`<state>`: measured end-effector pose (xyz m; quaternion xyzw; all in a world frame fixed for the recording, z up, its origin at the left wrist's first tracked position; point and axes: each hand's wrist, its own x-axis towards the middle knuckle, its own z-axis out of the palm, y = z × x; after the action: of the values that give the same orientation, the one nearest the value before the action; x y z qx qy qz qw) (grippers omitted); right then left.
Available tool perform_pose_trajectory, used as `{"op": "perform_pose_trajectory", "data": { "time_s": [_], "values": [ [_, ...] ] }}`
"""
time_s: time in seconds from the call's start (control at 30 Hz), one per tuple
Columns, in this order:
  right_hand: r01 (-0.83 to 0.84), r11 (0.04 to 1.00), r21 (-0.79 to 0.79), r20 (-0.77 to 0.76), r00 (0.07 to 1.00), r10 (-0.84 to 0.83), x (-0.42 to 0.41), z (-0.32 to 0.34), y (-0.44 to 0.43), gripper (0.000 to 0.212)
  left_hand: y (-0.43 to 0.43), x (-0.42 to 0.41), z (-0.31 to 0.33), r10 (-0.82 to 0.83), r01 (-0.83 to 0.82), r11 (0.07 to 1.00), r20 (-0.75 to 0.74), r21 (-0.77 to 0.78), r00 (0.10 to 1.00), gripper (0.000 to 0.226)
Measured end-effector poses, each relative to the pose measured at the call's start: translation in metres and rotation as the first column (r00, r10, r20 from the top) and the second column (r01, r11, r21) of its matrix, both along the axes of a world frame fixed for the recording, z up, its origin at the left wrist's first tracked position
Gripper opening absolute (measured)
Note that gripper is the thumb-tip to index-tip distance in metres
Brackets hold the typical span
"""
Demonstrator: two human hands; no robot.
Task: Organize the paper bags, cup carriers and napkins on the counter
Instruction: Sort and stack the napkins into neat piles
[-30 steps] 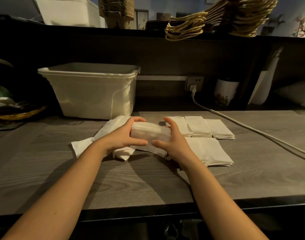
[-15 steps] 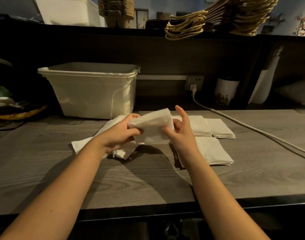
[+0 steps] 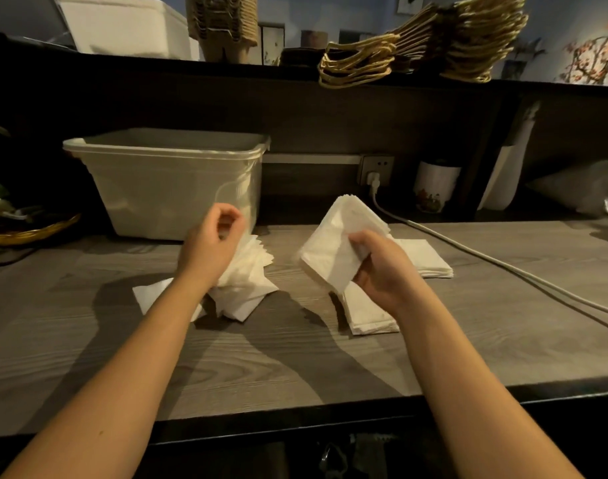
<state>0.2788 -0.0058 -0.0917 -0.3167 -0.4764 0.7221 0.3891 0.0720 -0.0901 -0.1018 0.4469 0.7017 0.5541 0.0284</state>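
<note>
While pinched in right hand (image 3: 382, 267), napkin stack (image 3: 330, 250) corner-up; left hand (image 3: 211, 247) slack, empty.

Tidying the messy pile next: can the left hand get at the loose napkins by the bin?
Probably yes. The left hand hovers right over the loose napkins, seems to hold nothing, and nothing lies between them; the right hand grips its own napkin stack aside.

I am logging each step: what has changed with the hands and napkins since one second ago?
The left hand let go of the napkin stack and moved left above the loose pile. The right hand alone holds it, raised and tilted. The bin and cable stayed.
</note>
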Motion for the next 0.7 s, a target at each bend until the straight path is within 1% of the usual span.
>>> {"op": "perform_pose_trajectory", "data": {
  "time_s": [0.03, 0.07, 0.13, 0.2, 0.27, 0.33, 0.4, 0.47, 0.57, 0.6, 0.7],
  "values": [
    [0.0, 1.0, 0.025, 0.06, 0.998, -0.001, 0.007, 0.004, 0.003, 0.033, 0.001, -0.006, -0.003, 0.11, -0.119, 0.991, -0.117, -0.065, 0.987, 0.011],
    [0.009, 0.999, 0.053, 0.114, 0.993, -0.015, 0.015, 0.007, 0.006, 0.032, 0.003, -0.011, -0.007, 0.16, -0.19, 0.971, -0.196, -0.147, 0.967, 0.016],
    [0.03, 0.992, 0.123, 0.194, 0.98, -0.053, 0.035, 0.01, 0.011, 0.031, 0.005, -0.019, -0.013, 0.168, -0.263, 0.913, -0.299, -0.313, 0.939, 0.029],
    [0.069, 0.986, 0.153, 0.23, 0.968, -0.103, 0.056, 0.01, 0.018, 0.026, 0.007, -0.025, -0.018, 0.159, -0.32, 0.851, -0.375, -0.417, 0.913, 0.038],
    [0.132, 0.984, 0.124, 0.251, 0.955, -0.159, 0.075, 0.008, 0.024, 0.025, 0.008, -0.027, -0.021, 0.131, -0.321, 0.797, -0.373, -0.512, 0.919, 0.046],
    [0.209, 0.976, 0.066, 0.287, 0.932, -0.22, 0.091, 0.005, 0.033, 0.032, 0.008, -0.024, -0.022, 0.08, -0.278, 0.746, -0.333, -0.605, 0.94, 0.054],
    [0.289, 0.957, 0.023, 0.354, 0.893, -0.278, 0.103, 0.001, 0.042, 0.038, 0.009, -0.019, -0.024, 0.046, -0.24, 0.724, -0.302, -0.647, 0.952, 0.056],
    [0.326, 0.944, 0.051, 0.439, 0.842, -0.315, 0.11, -0.004, 0.051, 0.042, 0.009, -0.017, -0.024, 0.029, -0.213, 0.72, -0.278, -0.66, 0.96, 0.057],
    [0.295, 0.946, 0.135, 0.555, 0.769, -0.319, 0.115, -0.011, 0.063, 0.039, 0.009, -0.017, -0.024, 0.021, -0.203, 0.704, -0.266, -0.68, 0.964, 0.06],
    [0.272, 0.948, 0.165, 0.609, 0.728, -0.314, 0.116, -0.013, 0.066, 0.04, 0.009, -0.018, -0.024, 0.027, -0.206, 0.703, -0.264, -0.68, 0.964, 0.061],
    [0.167, 0.94, 0.298, 0.767, 0.544, -0.34, 0.116, -0.02, 0.07, 0.043, 0.009, -0.018, -0.023, 0.056, -0.215, 0.728, -0.255, -0.652, 0.965, 0.062]
  ]
}}
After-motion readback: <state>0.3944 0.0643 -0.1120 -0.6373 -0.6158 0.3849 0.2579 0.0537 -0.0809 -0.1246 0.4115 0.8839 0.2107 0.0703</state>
